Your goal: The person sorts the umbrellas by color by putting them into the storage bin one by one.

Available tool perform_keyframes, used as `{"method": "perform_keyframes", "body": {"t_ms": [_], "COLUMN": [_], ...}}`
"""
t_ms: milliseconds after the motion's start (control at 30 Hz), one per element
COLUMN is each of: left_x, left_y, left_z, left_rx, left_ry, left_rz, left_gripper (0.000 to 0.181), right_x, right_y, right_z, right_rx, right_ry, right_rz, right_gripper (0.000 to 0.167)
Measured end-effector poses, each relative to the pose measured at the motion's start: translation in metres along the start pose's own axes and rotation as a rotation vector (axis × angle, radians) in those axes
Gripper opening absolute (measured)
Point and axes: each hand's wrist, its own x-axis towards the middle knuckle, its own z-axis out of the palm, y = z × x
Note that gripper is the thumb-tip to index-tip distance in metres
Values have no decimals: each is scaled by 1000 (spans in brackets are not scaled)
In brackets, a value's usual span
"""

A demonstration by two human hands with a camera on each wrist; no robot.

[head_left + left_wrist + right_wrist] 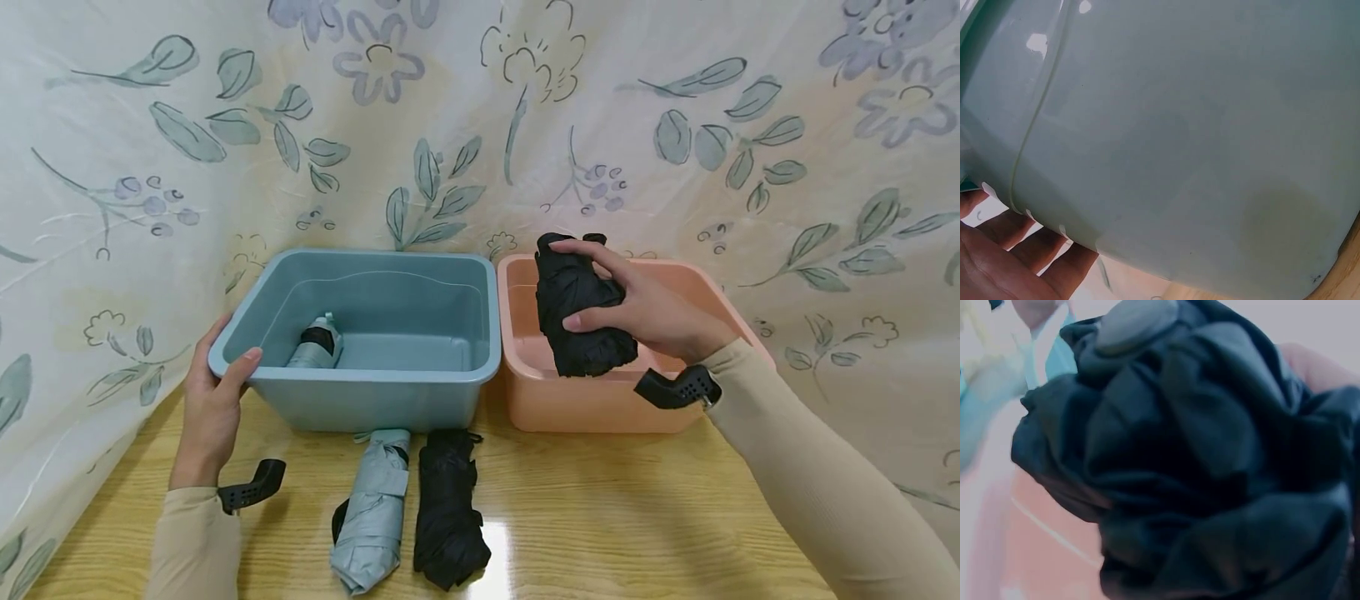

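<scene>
In the head view my right hand (pixel 656 310) grips a folded black umbrella (pixel 573 304), thumb on the near side and fingers over the top. It is held tilted above the pink bin (pixel 585 408). Its bunched fabric fills most of the right wrist view, with a round grey end (pixel 1138 325) at the top. My left hand (pixel 208 417) holds the left front corner of the blue bin (pixel 367 400), thumb over the rim. Its fingers (pixel 1041 250) lie along the outer wall in the left wrist view. Inside that bin lies a folded light blue umbrella (pixel 322 352), partly hidden by the front wall.
On the wooden table (pixel 600 508), before the blue bin, another folded light blue umbrella (pixel 375 508) and another black one (pixel 450 512) lie side by side. The two bins stand next to each other. A flowered cloth (pixel 450 108) hangs behind them and along the sides.
</scene>
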Motion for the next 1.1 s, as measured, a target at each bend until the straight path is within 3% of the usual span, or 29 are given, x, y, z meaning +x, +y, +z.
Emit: {"method": "perform_keyframes", "body": {"t_ms": [133,300,767,900,1100], "left_x": [-1,-1,-1,0,0], "left_y": [0,0,1,1,0], "left_z": [0,0,2,2,1], "left_rx": [4,3,-25,-28,-19], "left_ry": [5,8,12,15,19], "left_rz": [-2,-1,14,16,7], "left_gripper": [64,64,63,63,64], "right_x": [28,53,87,92,97], "right_y": [10,25,42,46,55], "right_z": [-8,-9,-2,2,10], "right_rx": [38,12,-313,-292,-102], "right_ry": [-19,-70,-126,-145,-229], "right_rz": [58,127,167,191,254], "right_gripper": [80,81,87,88,84]}}
